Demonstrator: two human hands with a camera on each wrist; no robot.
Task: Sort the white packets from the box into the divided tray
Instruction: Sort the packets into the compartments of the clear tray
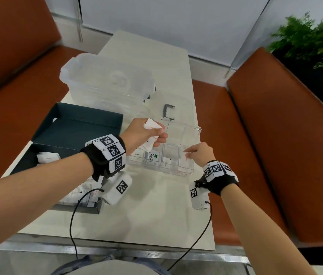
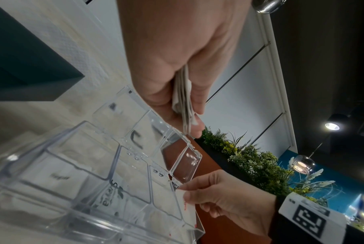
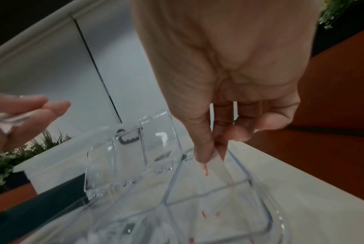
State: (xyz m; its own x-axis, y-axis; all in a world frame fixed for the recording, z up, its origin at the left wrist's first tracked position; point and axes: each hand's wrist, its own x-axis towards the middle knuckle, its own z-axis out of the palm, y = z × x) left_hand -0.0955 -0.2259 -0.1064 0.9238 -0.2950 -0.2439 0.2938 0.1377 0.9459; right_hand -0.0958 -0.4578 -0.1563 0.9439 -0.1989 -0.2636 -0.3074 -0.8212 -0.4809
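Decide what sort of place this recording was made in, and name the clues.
Probably a café or restaurant booth: padded orange-brown bench seats flank a narrow pale table, leafy decorative plants stand behind one seat, and pendant lamps hang nearby. Sugar-style packets fit that.

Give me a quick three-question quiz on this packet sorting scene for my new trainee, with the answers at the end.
1. True or false: the left hand holds nothing.
2. Which hand is lowering a single packet into the tray? A) left B) right
3. Fill in: the dark box sits to the ____ of the tray, seen from the head view.

Key:
1. False; it grips a bunch of packets.
2. B; the right hand pinches one packet over the tray's rightmost near compartment.
3. Left.
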